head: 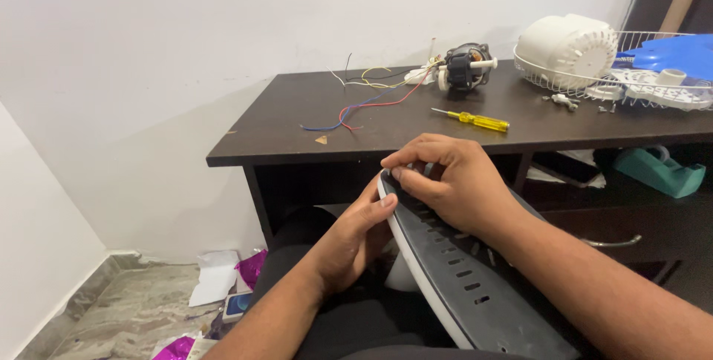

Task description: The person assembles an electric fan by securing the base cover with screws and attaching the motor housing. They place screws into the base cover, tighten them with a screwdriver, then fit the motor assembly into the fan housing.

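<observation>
Both my hands grip the dark slotted panel (pixel 453 271) at its far tip: right hand (pixel 445 182) pinching above, left hand (pixel 353 237) beneath; its length runs back toward me.

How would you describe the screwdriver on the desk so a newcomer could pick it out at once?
Start at the dark brown desk against the white wall. Near its front edge, just beyond the person's hands, lies the screwdriver, flat, right of the loose coloured wires and in front of the small motor. Its clear yellow handle and thin metal shaft set it apart.
</observation>
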